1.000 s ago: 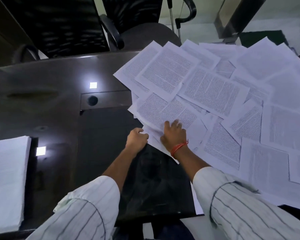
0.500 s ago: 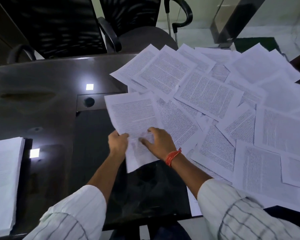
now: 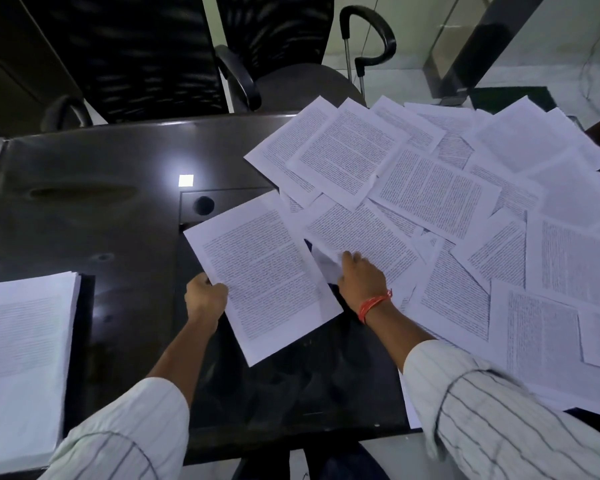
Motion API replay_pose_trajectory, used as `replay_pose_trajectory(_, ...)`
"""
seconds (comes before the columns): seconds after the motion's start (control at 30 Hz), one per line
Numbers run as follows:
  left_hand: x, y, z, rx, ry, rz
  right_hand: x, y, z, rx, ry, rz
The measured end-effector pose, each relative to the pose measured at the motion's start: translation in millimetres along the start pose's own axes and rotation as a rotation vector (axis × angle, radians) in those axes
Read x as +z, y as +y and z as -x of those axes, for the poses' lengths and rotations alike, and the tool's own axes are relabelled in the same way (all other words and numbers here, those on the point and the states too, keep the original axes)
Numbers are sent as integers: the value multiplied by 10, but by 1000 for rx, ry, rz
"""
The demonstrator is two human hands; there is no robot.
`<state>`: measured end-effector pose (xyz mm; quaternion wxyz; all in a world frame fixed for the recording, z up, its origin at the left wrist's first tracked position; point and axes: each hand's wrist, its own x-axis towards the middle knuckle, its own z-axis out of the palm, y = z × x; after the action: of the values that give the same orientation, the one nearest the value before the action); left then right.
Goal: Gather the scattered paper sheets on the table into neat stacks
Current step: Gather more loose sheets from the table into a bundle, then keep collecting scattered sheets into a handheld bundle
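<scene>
Lying half under scattered sheets [image 3: 430, 195], right hand's [image 3: 361, 278] fingertips hidden.

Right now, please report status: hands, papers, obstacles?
Left hand holds printed white sheet. Right hand lifts next sheet's corner. Neat stack left. Nothing blocking.

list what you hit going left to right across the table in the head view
neat stack → left hand → held sheet → right hand → scattered sheets

white printed sheets [image 3: 433, 188]; glossy black table [image 3: 84, 216]; pinstriped white sleeves [image 3: 499, 417]; orange wristband [image 3: 373, 304]
</scene>
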<state>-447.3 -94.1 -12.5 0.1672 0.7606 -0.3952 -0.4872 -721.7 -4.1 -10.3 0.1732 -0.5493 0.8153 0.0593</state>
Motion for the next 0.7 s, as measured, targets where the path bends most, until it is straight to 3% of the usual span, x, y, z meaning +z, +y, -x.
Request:
replay_pose_trajectory(0.17, -170, -81, -49, 70, 58, -188, -285, -280, 174, -1, 110, -164)
replay_pose_trajectory(0.33, -107, -126, 157, 105, 88, -142, -334, -1102, 611, -122, 150, -371)
replay_pose_trajectory(0.43, -79, -212, 217, 105, 15, -27, -329, -1427, 711, -147, 199, -450)
replay_pose_trajectory(0.57, -225, -371, 143, -44, -86, 149, -414, -1481, 725, -220, 351, -583)
replay_pose_trajectory(0.7, -398, -407, 130, -140, -268, 366, -353, -1335, 794, -402, 370, -439)
